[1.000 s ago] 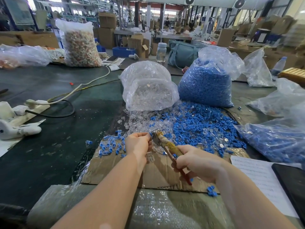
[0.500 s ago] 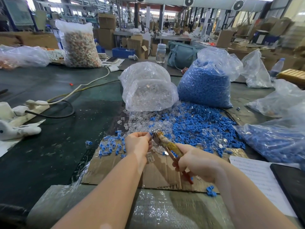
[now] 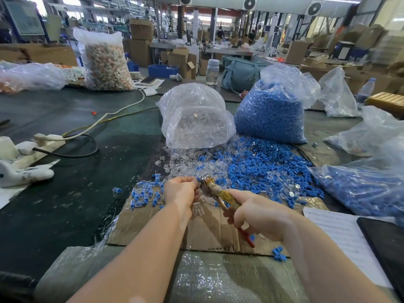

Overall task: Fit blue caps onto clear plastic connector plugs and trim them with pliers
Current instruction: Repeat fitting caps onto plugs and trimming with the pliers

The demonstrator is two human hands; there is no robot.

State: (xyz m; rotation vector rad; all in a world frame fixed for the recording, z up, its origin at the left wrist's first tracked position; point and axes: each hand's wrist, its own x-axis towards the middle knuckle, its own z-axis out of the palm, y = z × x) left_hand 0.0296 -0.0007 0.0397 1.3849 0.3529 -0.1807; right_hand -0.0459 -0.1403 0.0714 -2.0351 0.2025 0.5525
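My left hand (image 3: 180,191) pinches a small capped plug at its fingertips; the piece is mostly hidden by the fingers. My right hand (image 3: 255,212) grips the taped handles of the pliers (image 3: 215,189), whose metal jaws meet the piece at my left fingertips. Beyond the hands lie a pile of loose blue caps (image 3: 262,169) and a scatter of clear plugs (image 3: 181,160). A small group of capped plugs (image 3: 145,194) lies left of my left hand on the cardboard sheet (image 3: 209,230).
A clear bag of plugs (image 3: 196,119) and a bag of blue caps (image 3: 271,112) stand behind the piles. More bags of blue parts (image 3: 363,189) lie at the right, above a paper sheet (image 3: 341,237). A power strip with cables (image 3: 41,141) lies at the left.
Both hands stay almost in place, holding the piece and the pliers together. The view has shifted slightly.
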